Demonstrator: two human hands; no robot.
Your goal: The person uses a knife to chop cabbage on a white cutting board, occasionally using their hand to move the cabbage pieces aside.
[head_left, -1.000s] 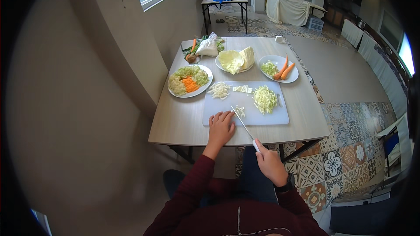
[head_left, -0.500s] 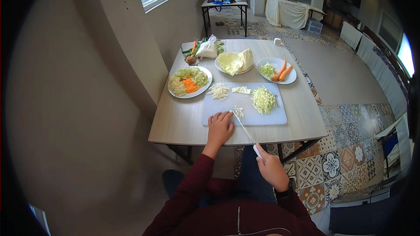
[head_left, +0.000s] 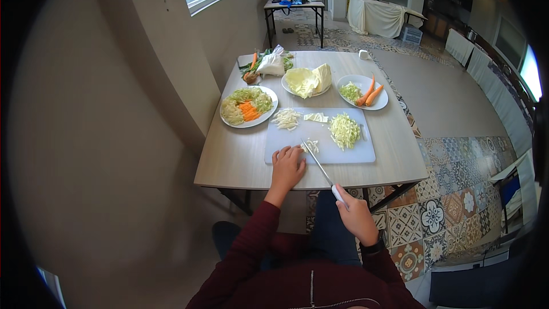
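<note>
My right hand (head_left: pixel 357 217) is closed round the white handle of a kitchen knife (head_left: pixel 320 169). The blade points away and slightly left, its tip over pale cut strips (head_left: pixel 310 146) at the front of a white cutting board (head_left: pixel 286 143). My left hand (head_left: pixel 287 166) rests on the board's front left part, fingers bent down beside the blade; what lies under them is hidden. Farther back on the board are a heap of whitish strips (head_left: pixel 286 118), a few flat pale cabbage pieces (head_left: pixel 315 117) and a larger pile of shredded cabbage (head_left: pixel 345 131).
Left of the board stands a plate (head_left: pixel 229 122) of shredded cabbage and carrot strips. Behind are a plate of cabbage leaves (head_left: pixel 303 82) and, at right, a plate with carrots (head_left: pixel 374 95) and shreds. A white bag (head_left: pixel 271 65) lies among vegetables at the table's (head_left: pixel 229 166) far left.
The knife and my right hand have shifted slightly forward, away from me, the tip now a little farther over the board. My left hand stays in nearly the same place.
</note>
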